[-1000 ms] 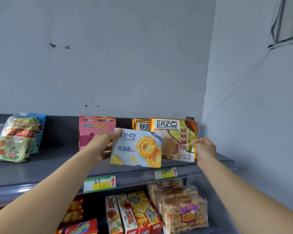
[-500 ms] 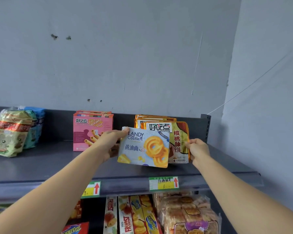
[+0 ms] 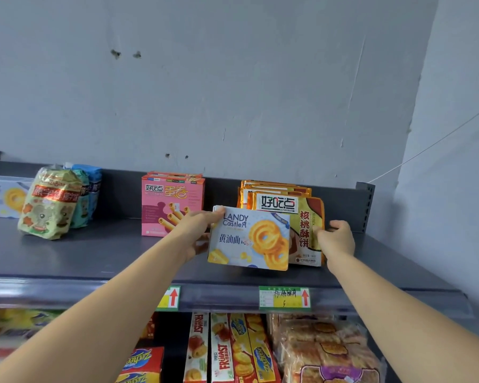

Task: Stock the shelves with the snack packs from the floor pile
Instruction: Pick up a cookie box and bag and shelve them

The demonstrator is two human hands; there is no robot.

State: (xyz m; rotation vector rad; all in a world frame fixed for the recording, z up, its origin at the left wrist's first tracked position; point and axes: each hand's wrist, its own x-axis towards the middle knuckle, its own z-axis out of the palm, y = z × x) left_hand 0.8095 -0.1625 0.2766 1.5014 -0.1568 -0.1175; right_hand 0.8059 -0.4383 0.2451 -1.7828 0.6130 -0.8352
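Grey top shelf (image 3: 94, 252): right hand (image 3: 336, 240) grips orange pack (image 3: 306, 230), seating it upright; left hand (image 3: 197, 233) grasps butter-cookie box (image 3: 249, 239), overlapping it, awaiting placement

Read "LANDY Castle" and "黄油曲" on the pale blue cardboard cookie box (image 3: 248, 239). Read "好吃点" and "核桃酥饼" on the front orange foil pack (image 3: 306, 217). Read "好吃点" and "蛋卷" on the pink cardboard box (image 3: 172, 203). Read "FRUIAST" on the tall white boxes (image 3: 197, 346) down below. Saw red arrows on the green and yellow paper price tags (image 3: 284, 297), the small writing too blurry to read.
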